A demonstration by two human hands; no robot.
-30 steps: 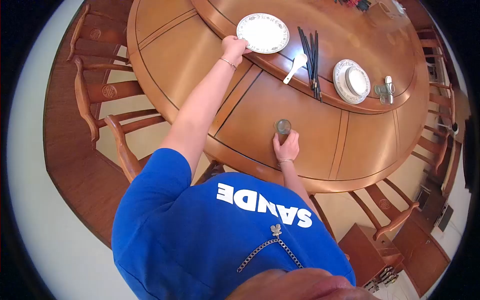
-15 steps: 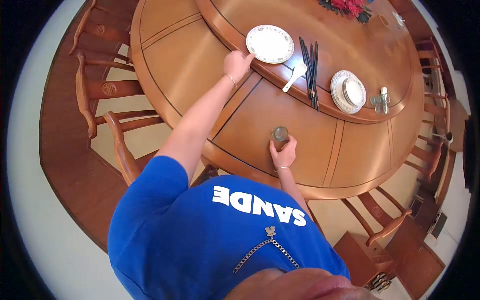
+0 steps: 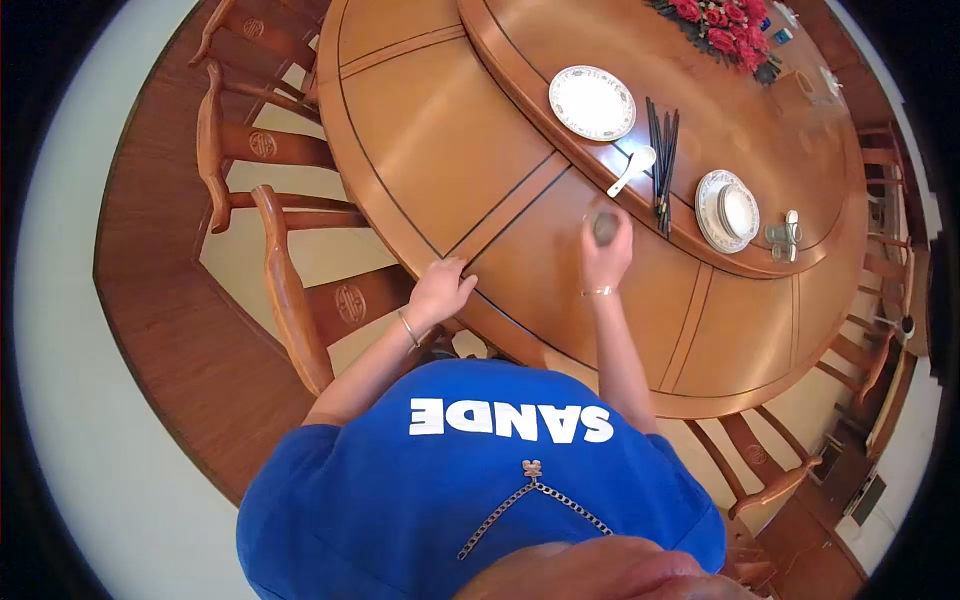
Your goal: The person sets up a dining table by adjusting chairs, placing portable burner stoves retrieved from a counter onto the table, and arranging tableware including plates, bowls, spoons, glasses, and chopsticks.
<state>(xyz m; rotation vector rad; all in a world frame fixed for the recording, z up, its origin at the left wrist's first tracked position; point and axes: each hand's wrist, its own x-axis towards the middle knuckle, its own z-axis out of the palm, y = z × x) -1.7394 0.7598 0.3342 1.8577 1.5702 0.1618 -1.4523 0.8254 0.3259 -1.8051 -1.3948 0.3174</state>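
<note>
My right hand [image 3: 608, 258] is wrapped round a small clear drinking glass [image 3: 605, 228], blurred by motion, above the table's near part. It is just short of the raised turntable's edge. My left hand [image 3: 440, 293] rests on the rim of the wooden table [image 3: 560, 280], thumb apart from the fingers, holding nothing. On the turntable [image 3: 690, 110] lie a white patterned plate [image 3: 592, 103], a white spoon [image 3: 632, 171] and several black chopsticks [image 3: 663, 160]. To their right, a smaller stack of dishes [image 3: 740, 211] sits on another patterned plate [image 3: 709, 207].
Clear glasses [image 3: 777, 235] stand near the turntable's right edge, with a white spoon [image 3: 791, 218] by them. Red flowers [image 3: 725, 35] are at the far side. Wooden chairs [image 3: 275, 145] surround the table, one close by my left arm.
My right hand has lifted the glass and carried it forward toward the turntable. My left hand has drawn back from the large plate to the table rim. The view has shifted too.
</note>
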